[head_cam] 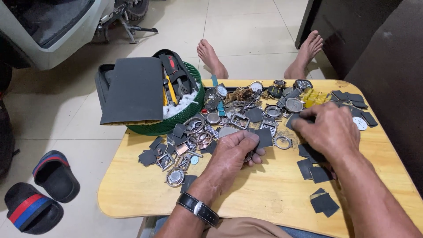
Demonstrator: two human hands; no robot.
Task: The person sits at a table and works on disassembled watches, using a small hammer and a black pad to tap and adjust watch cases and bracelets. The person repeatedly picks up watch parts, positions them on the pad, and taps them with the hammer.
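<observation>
Pinching dark squares (265,137): both hands, left (231,155); right (328,130), fingers curled.

Your clearest room is the bare near-left stretch of the wooden table (132,194), where a hand can slide in without brushing anything, and a smaller bare patch sits near centre between your left hand (229,161) and right hand (328,132). Across the far half, a dense scatter of watch parts (246,110) blocks any low pass, and the green basket (176,123) with its dark pouch (132,90) walls off the far-left corner. Loose dark squares (324,202) litter the near right.
</observation>
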